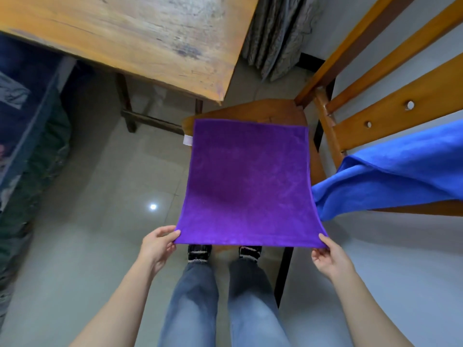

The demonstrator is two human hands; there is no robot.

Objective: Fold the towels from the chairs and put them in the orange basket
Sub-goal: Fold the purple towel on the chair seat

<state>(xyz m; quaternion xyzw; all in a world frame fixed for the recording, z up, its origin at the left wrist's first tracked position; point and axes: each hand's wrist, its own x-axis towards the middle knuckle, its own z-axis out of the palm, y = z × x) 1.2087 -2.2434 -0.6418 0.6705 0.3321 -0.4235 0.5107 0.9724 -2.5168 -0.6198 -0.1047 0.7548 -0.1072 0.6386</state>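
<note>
A purple towel (248, 181) is spread flat over the seat of a wooden chair (263, 108), its near edge lifted off the seat. My left hand (157, 244) pinches the towel's near left corner. My right hand (328, 254) pinches the near right corner. A white label sticks out at the towel's far left edge. A blue towel (390, 169) hangs over the slatted chair back on the right, touching the purple towel's right side. No orange basket is in view.
A worn wooden table (130, 38) stands at the upper left, its corner close to the chair. Grey curtain fabric (275, 33) hangs behind. Dark bags (30, 136) line the left side. My legs and shoes stand on the glossy tiled floor (100, 196).
</note>
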